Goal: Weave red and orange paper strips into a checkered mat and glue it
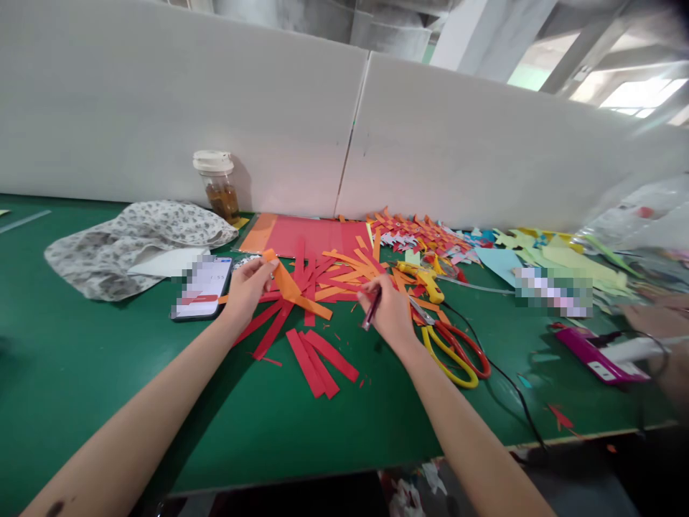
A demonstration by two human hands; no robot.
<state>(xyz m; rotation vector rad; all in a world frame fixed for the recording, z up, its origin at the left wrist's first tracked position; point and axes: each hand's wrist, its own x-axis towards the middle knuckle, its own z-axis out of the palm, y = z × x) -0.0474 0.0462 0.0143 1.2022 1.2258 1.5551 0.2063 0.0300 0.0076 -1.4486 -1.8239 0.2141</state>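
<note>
One bent orange paper strip (286,286) being held over red strips (274,331), left hand (247,283) pinching its upper end above green table (301,438). Right hand (392,310) gripping dark pen-like tool (372,311), apart from orange strip. Folding step apparently going on; next move likely calling for steady left pinch, right hand guiding loose end.

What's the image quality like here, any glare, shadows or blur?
Head view: bright glare at the upper-right window; head view: a soft shadow beside the cup; head view: the plastic bag at far right looks smeared; head view: blocky pixelation hides part of the phone; head view: the orange strip in the left hand is fairly clear.
</note>
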